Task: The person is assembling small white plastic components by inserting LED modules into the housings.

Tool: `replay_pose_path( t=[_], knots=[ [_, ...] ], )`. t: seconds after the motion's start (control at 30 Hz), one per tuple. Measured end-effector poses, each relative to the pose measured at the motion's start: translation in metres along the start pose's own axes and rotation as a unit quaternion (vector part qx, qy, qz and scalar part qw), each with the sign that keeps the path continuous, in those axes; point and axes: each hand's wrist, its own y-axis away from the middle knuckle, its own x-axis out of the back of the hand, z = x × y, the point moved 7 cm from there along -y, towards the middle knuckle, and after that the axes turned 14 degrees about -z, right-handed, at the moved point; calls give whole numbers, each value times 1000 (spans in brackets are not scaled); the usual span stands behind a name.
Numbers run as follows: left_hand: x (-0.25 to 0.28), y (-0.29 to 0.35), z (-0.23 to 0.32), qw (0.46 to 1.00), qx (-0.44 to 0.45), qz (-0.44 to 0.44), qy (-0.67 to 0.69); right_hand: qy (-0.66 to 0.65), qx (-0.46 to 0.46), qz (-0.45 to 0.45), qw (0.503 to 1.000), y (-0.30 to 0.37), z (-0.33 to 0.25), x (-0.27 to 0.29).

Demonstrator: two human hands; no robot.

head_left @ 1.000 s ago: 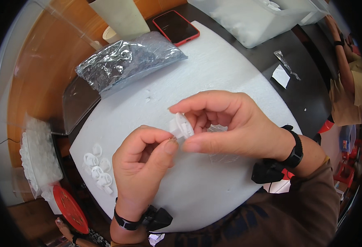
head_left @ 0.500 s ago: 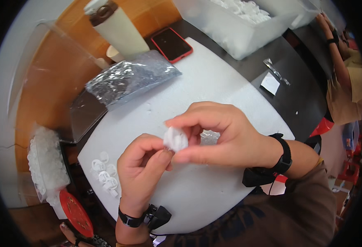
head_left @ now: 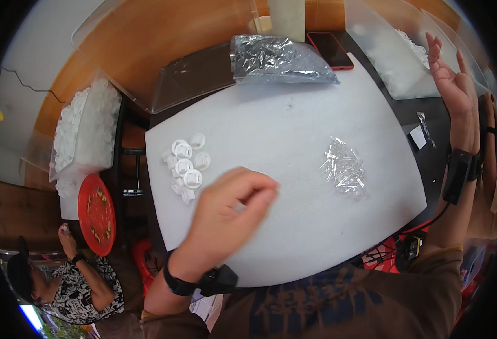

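My left hand point(head_left: 228, 217) is held over the white board point(head_left: 271, 130), fingers curled and thumb against the index finger; whether anything sits in the pinch is hidden. Just left of it lies a group of white round plastic caps point(head_left: 184, 168). My right hand point(head_left: 454, 85) is raised at the far right, fingers apart, with nothing seen in it. It is in front of a translucent bin point(head_left: 386, 76) holding small white parts point(head_left: 411, 46). A loose heap of thin clear plastic pieces point(head_left: 344, 169) rests on the board's right half.
At the back lie a silvery plastic bag point(head_left: 282, 59) and a red-edged phone point(head_left: 330, 50). Bagged white parts point(head_left: 84, 130) and a red round tray point(head_left: 96, 214) stand left. One co-worker point(head_left: 79, 282) sits lower left; another's arm point(head_left: 490, 133) shows far right.
My hands have parted: the right went from the small white piece to the bin at the far right. That piece no longer shows between my fingers. The view has turned, uncovering the clear pieces.
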Motion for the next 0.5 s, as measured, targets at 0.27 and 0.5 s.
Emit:
replay_pose_path(
  t=[0.27,0.5],
  knots=[
    [85,5,-36,915,56,163,-365,178,-148,-72,970,53,120,-67],
    [85,-22,-76,810,129,75,-568,204,-222,-48,952,93,184,-77]
  ],
)
